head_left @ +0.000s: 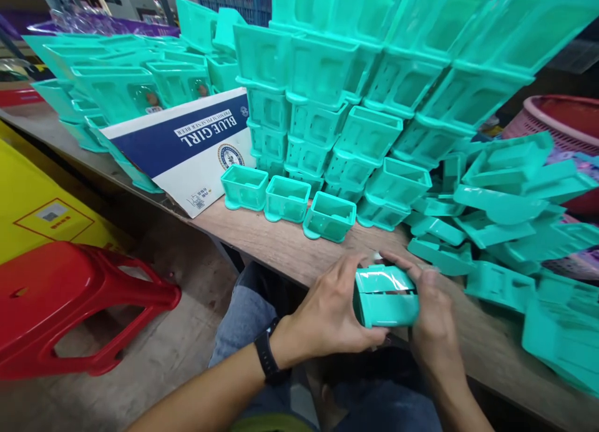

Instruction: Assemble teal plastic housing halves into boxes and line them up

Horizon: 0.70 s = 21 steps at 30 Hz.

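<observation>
Between my two hands, above the table's front edge, is a turquoise plastic housing (390, 312) with a rounded face and a slit across it. My left hand (330, 304), with a dark watch on its wrist, grips the left side, thumb below and fingers above. My right hand (435, 313) holds the right end, its fingers reaching over the top. What lies inside the housing is hidden. Behind my hands a row of three small open turquoise boxes stands on the wooden table, the nearest being the right-hand box (330, 216).
Tall stacks of turquoise boxes (318, 70) rise behind the row. A loose heap of turquoise parts (496, 213) lies to the right, by a pink basket (538, 117). A printed carton piece (187, 148) leans at left. On the floor stands a red stool (70, 294).
</observation>
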Motion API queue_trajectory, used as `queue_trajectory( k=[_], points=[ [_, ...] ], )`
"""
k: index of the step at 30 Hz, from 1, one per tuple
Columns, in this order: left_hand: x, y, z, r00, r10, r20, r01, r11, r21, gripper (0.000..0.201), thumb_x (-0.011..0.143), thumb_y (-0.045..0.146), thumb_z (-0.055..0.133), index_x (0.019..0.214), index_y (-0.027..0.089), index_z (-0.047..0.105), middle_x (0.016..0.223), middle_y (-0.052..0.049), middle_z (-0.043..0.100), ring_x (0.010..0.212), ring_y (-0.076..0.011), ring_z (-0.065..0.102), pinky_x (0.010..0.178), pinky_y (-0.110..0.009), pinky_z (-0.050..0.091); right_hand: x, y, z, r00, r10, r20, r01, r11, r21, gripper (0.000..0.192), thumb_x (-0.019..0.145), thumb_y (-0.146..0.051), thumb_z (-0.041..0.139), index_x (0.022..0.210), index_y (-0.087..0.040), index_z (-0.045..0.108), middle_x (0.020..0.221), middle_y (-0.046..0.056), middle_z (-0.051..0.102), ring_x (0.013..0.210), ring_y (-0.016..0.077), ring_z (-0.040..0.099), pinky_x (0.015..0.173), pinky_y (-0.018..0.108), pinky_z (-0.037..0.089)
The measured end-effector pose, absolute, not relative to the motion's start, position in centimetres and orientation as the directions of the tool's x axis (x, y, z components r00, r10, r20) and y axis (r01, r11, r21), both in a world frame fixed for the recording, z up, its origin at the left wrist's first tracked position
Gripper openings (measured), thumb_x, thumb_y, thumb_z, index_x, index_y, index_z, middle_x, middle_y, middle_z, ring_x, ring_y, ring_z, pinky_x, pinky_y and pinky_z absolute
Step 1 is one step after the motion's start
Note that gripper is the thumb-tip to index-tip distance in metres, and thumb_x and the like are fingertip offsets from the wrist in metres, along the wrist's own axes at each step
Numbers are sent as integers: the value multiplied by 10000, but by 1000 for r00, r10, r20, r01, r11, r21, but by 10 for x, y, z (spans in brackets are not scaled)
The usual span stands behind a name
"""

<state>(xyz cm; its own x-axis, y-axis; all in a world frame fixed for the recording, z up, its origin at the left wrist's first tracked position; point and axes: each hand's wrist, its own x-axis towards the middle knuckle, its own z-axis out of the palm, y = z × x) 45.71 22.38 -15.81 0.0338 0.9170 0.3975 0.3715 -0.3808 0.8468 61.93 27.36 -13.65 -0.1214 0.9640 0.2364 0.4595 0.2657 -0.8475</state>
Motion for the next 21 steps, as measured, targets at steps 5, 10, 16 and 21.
queue_trajectory(
  k=[5, 10, 16, 21],
  points=[
    [450, 231, -142, 141, 954, 266, 469, -301, 830, 818, 650, 311, 903, 1376, 179, 548, 1243, -120, 623, 1143, -350, 656, 999, -522, 586, 604, 272, -127, -43, 991, 130, 524, 134, -841, 961, 913, -888, 160, 1170, -192, 771, 1213, 148, 767, 1153, 368, 667, 1017, 550, 482],
    [448, 235, -141, 185, 919, 348, 446, -394, 804, 744, 696, 284, 879, 1355, 171, 553, 1226, -115, 639, 1158, -335, 644, 1021, -486, 566, 597, 270, -123, -31, 983, 180, 548, 167, -820, 907, 945, -841, 150, 1138, -214, 776, 1179, 125, 775, 1139, 342, 668, 981, 509, 501],
    [446, 235, -146, 184, 895, 407, 414, -446, 794, 644, 726, 294, 851, 1291, 169, 570, 1238, -129, 666, 1177, -345, 643, 1034, -491, 549, 594, 271, -127, -104, 945, 311, 563, 313, -764, 790, 1001, -760, 211, 1032, -203, 769, 1090, 120, 787, 1069, 309, 686, 941, 448, 523],
    [450, 233, -149, 116, 915, 387, 423, -398, 814, 687, 706, 312, 850, 1315, 179, 561, 1285, -138, 670, 1212, -356, 647, 1052, -498, 547, 596, 275, -125, -57, 955, 292, 551, 274, -788, 821, 991, -770, 221, 932, -192, 800, 972, 139, 796, 950, 313, 708, 908, 452, 534]
  ],
)
